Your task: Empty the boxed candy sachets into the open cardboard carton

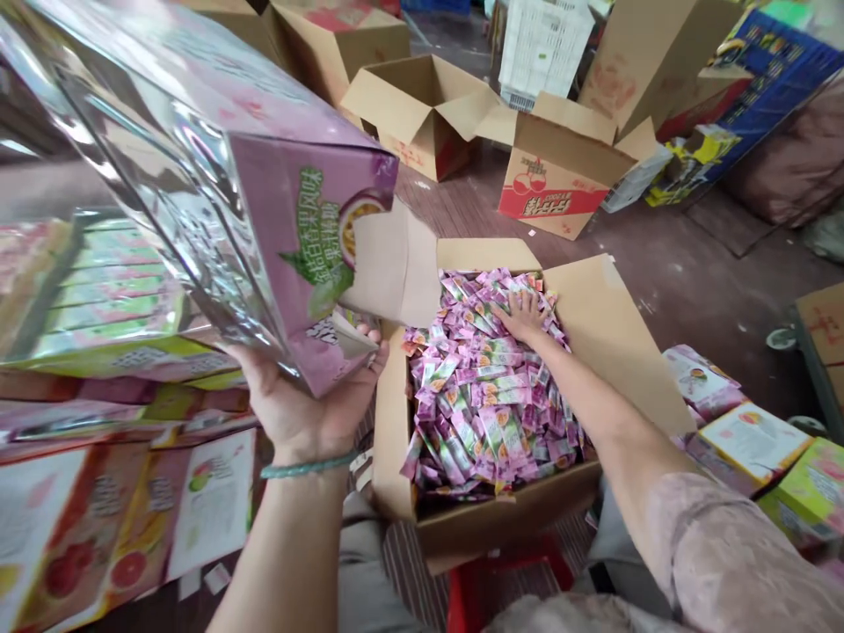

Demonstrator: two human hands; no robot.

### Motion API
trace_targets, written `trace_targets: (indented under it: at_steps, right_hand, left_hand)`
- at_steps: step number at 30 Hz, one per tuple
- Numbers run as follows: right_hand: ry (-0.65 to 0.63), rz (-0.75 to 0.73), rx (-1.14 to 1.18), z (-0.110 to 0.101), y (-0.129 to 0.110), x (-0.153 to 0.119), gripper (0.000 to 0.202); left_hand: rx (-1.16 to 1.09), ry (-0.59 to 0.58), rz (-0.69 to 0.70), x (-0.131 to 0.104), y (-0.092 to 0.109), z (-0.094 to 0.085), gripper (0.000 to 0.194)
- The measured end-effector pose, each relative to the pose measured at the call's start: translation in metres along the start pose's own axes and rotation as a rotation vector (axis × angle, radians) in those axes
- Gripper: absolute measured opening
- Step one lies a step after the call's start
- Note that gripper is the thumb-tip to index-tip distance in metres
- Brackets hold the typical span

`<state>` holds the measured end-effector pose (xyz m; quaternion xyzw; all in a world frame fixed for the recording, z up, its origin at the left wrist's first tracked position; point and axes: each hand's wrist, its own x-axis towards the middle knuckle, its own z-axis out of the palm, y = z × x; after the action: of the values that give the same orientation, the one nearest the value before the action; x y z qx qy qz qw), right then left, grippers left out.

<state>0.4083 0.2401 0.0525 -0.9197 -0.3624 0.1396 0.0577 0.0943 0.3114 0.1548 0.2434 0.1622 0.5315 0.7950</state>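
My left hand (316,396), with a teal bead bracelet at the wrist, grips a purple printed packet box (283,229) from below. The box is tilted, its end flap folded out, and one side looks shiny and silvery. In front of me stands an open cardboard carton (501,527) heaped with small purple candy sachets (481,378). My right hand (524,315) lies on the far part of that heap, fingers spread and palm down. Whether any sachet is under the palm is hidden.
Open cartons (454,119) and a red-printed carton (554,189) stand beyond, near a white crate (546,44) and a blue crate (778,97). Stacked fruit-printed boxes (132,510) fill the left; more small boxes (752,440) lie right. A red stool-like object (462,598) is below the carton.
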Motion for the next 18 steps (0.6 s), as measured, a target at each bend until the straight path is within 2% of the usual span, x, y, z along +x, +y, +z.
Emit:
trace_targets:
  at_steps: [3,6,9,12,15,18]
  right_hand:
    - [0.018,-0.219,-0.012,-0.001,-0.01,-0.042,0.085]
    - [-0.006,-0.488,-0.09,0.032,-0.007,-0.095,0.084]
    - [0.032,-0.547,-0.16,0.076,-0.007,-0.125,0.09]
    - [0.095,-0.516,-0.136,0.098,-0.014,-0.123,0.092]
    - [0.051,-0.502,-0.032,0.088,-0.023,-0.112,0.093]
    - [-0.024,-0.511,0.339,0.061,-0.029,-0.121,0.084]
  left_hand:
    - [-0.018,0.019,-0.001,-0.003,0.001,0.001,0.043]
    - [-0.026,0.022,0.003,-0.005,0.003,-0.002,0.046]
    - [-0.023,0.029,-0.002,-0.006,0.006,-0.005,0.05]
    - [-0.014,0.002,-0.013,-0.01,0.009,-0.002,0.045]
    - [0.012,-0.027,-0.03,-0.017,0.006,0.007,0.038]
    - [0.049,-0.04,-0.071,-0.027,-0.002,0.017,0.039]
